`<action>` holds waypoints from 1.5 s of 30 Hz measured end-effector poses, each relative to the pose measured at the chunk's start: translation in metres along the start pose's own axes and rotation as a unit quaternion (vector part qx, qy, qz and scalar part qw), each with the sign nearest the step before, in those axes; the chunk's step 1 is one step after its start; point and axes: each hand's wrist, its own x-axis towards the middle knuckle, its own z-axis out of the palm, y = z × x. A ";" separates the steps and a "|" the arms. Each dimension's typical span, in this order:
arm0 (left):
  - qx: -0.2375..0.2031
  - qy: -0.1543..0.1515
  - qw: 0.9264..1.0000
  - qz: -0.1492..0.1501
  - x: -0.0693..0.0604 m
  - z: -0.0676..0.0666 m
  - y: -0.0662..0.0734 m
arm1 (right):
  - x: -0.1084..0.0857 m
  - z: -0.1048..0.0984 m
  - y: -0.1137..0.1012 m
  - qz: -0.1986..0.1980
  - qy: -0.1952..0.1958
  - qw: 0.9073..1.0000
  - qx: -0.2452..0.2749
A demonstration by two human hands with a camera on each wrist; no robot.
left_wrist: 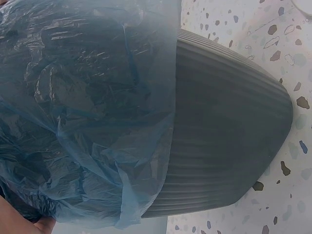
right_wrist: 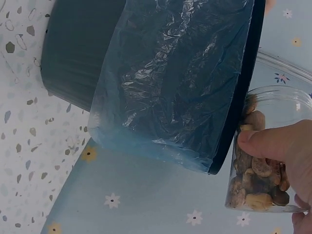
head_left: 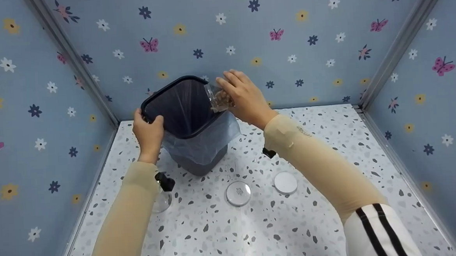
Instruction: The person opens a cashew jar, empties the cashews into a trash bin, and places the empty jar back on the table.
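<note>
A dark grey trash bin [head_left: 198, 160] stands tilted on the table, lined with a thin blue plastic bag [head_left: 201, 147] folded over its black rim [head_left: 188, 137]. My left hand [head_left: 148, 136] grips the bin's left rim, its thumb on the inner side. With my right hand [head_left: 246, 97] I hold a clear jar [head_left: 211, 93] on its side at the right rim, its mouth toward the bin's opening. Brown, pebble-like pieces [right_wrist: 258, 168] lie inside the jar; their kind I cannot tell. In the right wrist view the thumb presses on the jar's side.
On the speckled table [head_left: 264, 227] lie a round, clear-edged disc [head_left: 238, 193] and a white round lid [head_left: 285, 182]. A clear round container [head_left: 162, 202] sits partly hidden by my left wrist. Flower-patterned walls [head_left: 231, 34] enclose the back and both sides.
</note>
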 end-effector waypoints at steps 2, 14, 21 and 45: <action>0.001 -0.001 1.000 0.002 0.000 0.000 0.000 | 0.000 0.000 0.000 0.000 0.000 1.000 0.000; 0.008 0.003 1.000 0.000 0.000 -0.001 0.001 | 0.001 -0.002 -0.001 -0.011 0.010 1.000 -0.006; 0.015 0.007 1.000 -0.003 0.001 -0.001 -0.001 | 0.002 0.000 -0.002 -0.022 0.019 0.999 -0.019; 0.010 0.005 1.000 0.006 0.000 0.000 -0.001 | 0.004 0.000 -0.002 -0.052 0.029 0.996 -0.059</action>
